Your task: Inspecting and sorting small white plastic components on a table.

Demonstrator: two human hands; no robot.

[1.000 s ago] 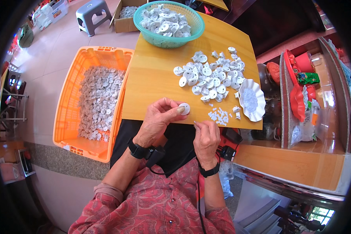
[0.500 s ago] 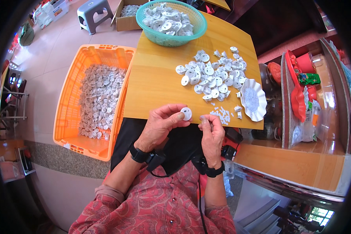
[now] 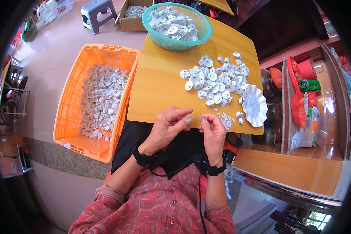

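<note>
Above the near edge of the wooden table [image 3: 152,93], my left hand [image 3: 168,125] pinches a white round plastic piece [image 3: 190,116]. Only a sliver of it shows past the thumb and forefinger. Close by on its right, my right hand [image 3: 213,134] has thumb and forefinger pressed together; what they hold, if anything, is too small to make out. Tiny white plastic bits [image 3: 224,119] lie scattered just beyond the right fingers. Farther back spreads a heap of white round plastic pieces [image 3: 218,80] with slotted faces.
A white scalloped dish [image 3: 262,102] of tiny bits sits at the table's right edge. At the back stands a green basket [image 3: 175,43] full of white pieces. Left of the table, an orange crate [image 3: 66,111] holds many small round parts. Shelving [image 3: 284,156] flanks the right.
My left hand has turned the round piece, so its face no longer shows. Both hands have drawn closer together. The view has shifted slightly, moving the table rightward in the picture.
</note>
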